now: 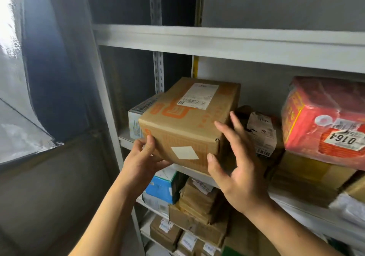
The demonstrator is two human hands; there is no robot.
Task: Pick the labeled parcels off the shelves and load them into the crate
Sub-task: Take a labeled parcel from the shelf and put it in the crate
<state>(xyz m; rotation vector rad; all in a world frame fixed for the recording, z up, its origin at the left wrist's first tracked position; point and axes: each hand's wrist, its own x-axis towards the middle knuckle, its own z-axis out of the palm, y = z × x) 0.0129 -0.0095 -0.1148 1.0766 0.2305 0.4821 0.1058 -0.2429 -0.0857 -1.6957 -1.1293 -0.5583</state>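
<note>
Head view shows the left hand [145, 158] gripping the lower left corner of the brown box [189, 121], thumb on its front face, fingers underneath; the right hand [240, 168] is spread at the box's right side, apparently not yet clamped. That box juts over the shelf edge [199, 171], with a red parcel [324, 121] well right of it. Judgement: close the right palm on the box's right face, then draw it out level with 2 hands

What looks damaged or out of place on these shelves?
The small parcel right of the brown box looks crumpled, its wrapping torn and label creased. The red package sits tilted, its number tag upside down.
</note>
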